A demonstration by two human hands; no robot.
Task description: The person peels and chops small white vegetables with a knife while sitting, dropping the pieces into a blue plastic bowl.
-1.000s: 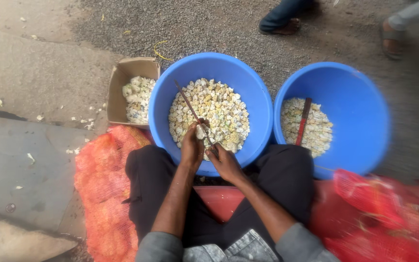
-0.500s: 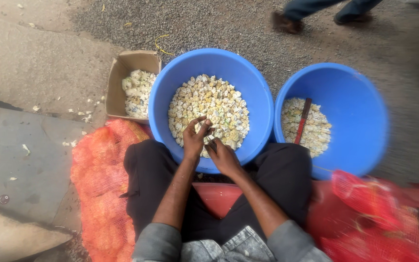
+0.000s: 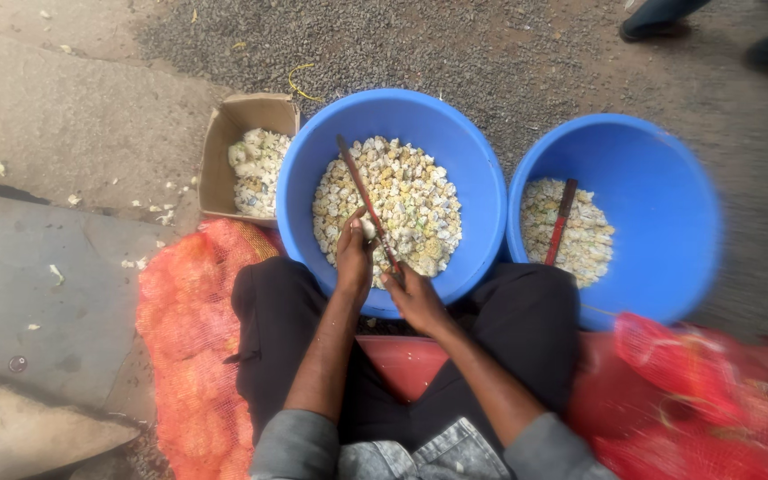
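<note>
Gravel ground (image 3: 508, 44) carried two blue tubs; right hand (image 3: 415, 298) gripped a knife (image 3: 368, 203), left hand (image 3: 353, 253) pinched a pale piece (image 3: 368, 229)

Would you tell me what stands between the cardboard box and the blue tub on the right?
In the head view, the other blue tub, part-filled with pale pieces, stands between the cardboard box and the right-hand blue tub.
</note>
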